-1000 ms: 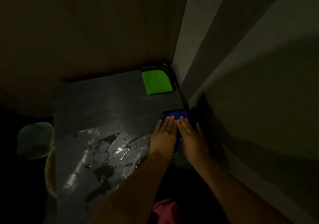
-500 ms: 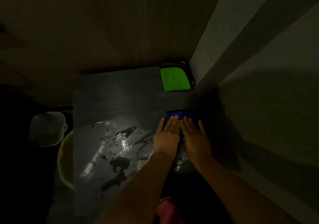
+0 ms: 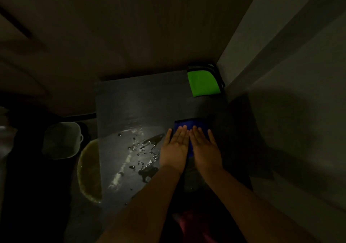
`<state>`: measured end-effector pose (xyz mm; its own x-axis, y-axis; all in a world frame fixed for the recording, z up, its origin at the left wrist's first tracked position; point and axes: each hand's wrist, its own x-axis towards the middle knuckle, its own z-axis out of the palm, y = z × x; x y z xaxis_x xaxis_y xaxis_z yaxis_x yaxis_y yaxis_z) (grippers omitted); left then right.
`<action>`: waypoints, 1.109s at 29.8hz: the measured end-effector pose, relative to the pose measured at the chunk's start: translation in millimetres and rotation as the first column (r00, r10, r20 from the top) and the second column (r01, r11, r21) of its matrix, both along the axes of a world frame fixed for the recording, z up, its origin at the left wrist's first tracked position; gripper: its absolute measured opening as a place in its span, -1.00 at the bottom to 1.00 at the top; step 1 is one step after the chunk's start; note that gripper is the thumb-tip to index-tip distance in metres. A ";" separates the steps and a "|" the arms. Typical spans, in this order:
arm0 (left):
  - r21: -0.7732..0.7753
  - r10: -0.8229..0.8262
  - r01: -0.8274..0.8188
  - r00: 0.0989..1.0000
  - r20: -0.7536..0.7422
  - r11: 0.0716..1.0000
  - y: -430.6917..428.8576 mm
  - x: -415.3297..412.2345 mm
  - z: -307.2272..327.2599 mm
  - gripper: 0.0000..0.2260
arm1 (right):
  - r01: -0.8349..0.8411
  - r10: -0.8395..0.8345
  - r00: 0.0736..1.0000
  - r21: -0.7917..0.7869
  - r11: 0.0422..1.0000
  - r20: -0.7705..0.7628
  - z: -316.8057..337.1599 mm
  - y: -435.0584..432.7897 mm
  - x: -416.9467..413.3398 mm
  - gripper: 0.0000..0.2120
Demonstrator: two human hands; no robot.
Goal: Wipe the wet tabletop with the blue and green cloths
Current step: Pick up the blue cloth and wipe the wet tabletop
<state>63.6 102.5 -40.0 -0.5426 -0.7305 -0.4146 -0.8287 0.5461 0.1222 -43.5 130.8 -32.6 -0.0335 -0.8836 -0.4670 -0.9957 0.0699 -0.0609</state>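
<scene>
Both flat, open hands, left hand and right hand, are kept pressed on the blue cloth. Nothing is gripped. The green cloth is left untouched in the tabletop corner.

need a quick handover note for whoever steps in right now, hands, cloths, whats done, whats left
Left hand and right hand: both flat, fingers spread, pressing side by side on the blue cloth near the right edge of the tabletop.
Green cloth: folded in the far right corner, untouched.
Done: blue cloth is laid down under the palms.
Left: the water puddle sits to the left of the hands and is not wiped; after that, use the green cloth.
</scene>
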 end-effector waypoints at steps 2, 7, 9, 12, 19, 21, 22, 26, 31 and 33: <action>-0.009 0.008 -0.008 1.000 -0.001 1.000 -0.4 10.6 -1.2 -0.33 | -0.038 0.038 0.999 0.018 0.999 -0.030 -1.4 -0.6 10.2 -0.34; -0.009 0.027 -0.027 1.000 0.005 1.000 -2.8 40.5 -1.7 -0.38 | -0.022 0.022 1.000 0.017 1.000 -0.005 -6.1 -6.0 42.6 -0.44; -0.019 0.036 -0.036 0.999 -0.002 0.999 -3.3 51.7 -1.3 -0.38 | -0.035 0.035 0.999 0.025 0.999 -0.014 -4.9 -8.3 53.6 -0.45; -0.017 0.057 -0.058 0.998 -0.021 0.998 -5.0 65.9 -0.6 -0.42 | -0.063 0.064 0.997 0.029 0.998 -0.034 -3.5 -10.8 66.7 -0.44; -0.025 0.108 -0.110 0.992 -0.065 0.994 -4.3 99.9 -3.4 -0.41 | -0.118 0.121 0.991 0.047 0.992 -0.058 -3.9 -15.8 98.3 -0.41; -0.022 0.135 -0.137 0.988 -0.075 0.990 -5.1 111.3 -3.1 -0.41 | -0.131 0.133 0.990 0.040 0.991 -0.049 -3.9 -17.8 109.9 -0.42; -0.023 0.146 -0.148 0.986 -0.080 0.989 -5.5 117.3 -3.3 -0.41 | -0.133 0.134 0.990 0.026 0.991 -0.042 -4.0 -18.7 116.1 -0.44; -0.025 0.195 -0.201 0.968 -0.156 0.979 -4.3 142.6 -0.4 -0.42 | -0.178 0.180 0.980 0.038 0.983 -0.087 -3.0 -22.1 139.2 -0.40; -0.039 0.209 -0.228 0.939 -0.272 0.973 -4.6 162.8 -7.1 -0.42 | -0.191 0.192 0.978 0.011 0.981 -0.079 -5.9 -22.5 153.6 -0.40; -0.060 0.205 -0.235 0.926 -0.316 0.970 -4.8 166.6 -13.3 -0.42 | -0.184 0.183 0.981 -0.018 0.983 -0.066 -6.5 -22.5 155.8 -0.44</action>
<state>230.3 97.8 -53.3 -0.4527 -0.8738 -0.1776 -0.8603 0.3757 0.3447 112.3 108.2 -39.1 0.1014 -0.8885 -0.4475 -0.9933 -0.1151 0.0034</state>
